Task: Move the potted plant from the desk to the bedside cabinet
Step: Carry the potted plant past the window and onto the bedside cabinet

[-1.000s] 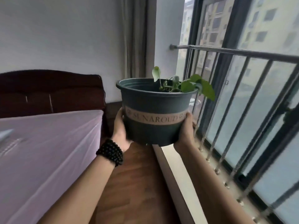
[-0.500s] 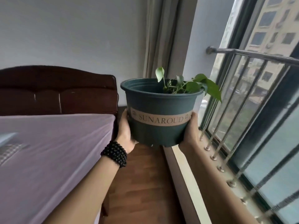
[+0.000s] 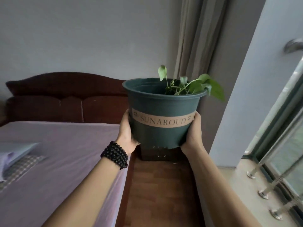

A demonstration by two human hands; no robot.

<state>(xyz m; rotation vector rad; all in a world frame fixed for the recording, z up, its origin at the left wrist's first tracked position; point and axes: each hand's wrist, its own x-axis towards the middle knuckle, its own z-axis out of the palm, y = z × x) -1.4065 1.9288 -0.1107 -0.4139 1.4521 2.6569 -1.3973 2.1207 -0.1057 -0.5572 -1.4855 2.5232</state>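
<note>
Since the earlier frame, the dark green plastic pot (image 3: 161, 118) sits lower, upright, over the far brown wooden cabinet top (image 3: 164, 182); left grip (image 3: 127, 128) and right grip (image 3: 194, 131) clasp its sides equally.

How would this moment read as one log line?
phase: carrying | left hand: holding pot | right hand: holding pot | pot: upright, airborne | placed: not yet

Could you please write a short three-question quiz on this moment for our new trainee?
1. True or false: the green pot already rests on a surface.
2. Which wrist wears the black bead bracelet: A left, B right?
3. Fill in: the bed lies on the person's ____ side.

Key: 1 false, the left hand and right hand hold it in the air; 2 A; 3 left.
</note>
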